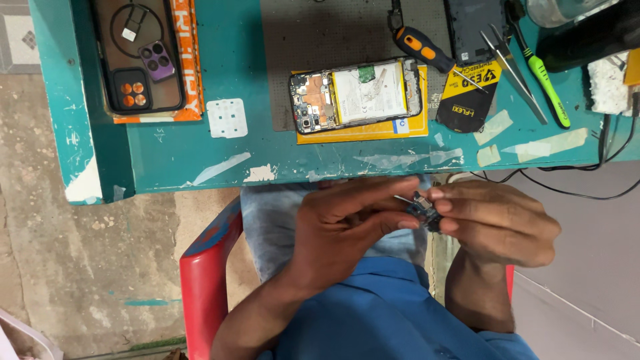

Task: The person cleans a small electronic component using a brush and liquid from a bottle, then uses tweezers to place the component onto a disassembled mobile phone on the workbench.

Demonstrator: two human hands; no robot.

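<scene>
My left hand [347, 223] and my right hand [497, 223] meet over my lap, just below the table edge. Between their fingertips sits a small dark circuit part [423, 210], pinched by the right thumb and fingers while the left fingers touch it from the other side. A thin metal piece sticks out of it toward the left hand. On the teal table [220, 150] above lies an opened phone [355, 93] with its battery and boards showing, resting on a yellow pad.
A phone case [139, 53] lies on an orange packet at the far left. An orange-handled screwdriver [421, 48], tweezers [513, 67], a green tool [547, 83], a black phone back and cables sit at the right. A red chair [203, 280] is under me.
</scene>
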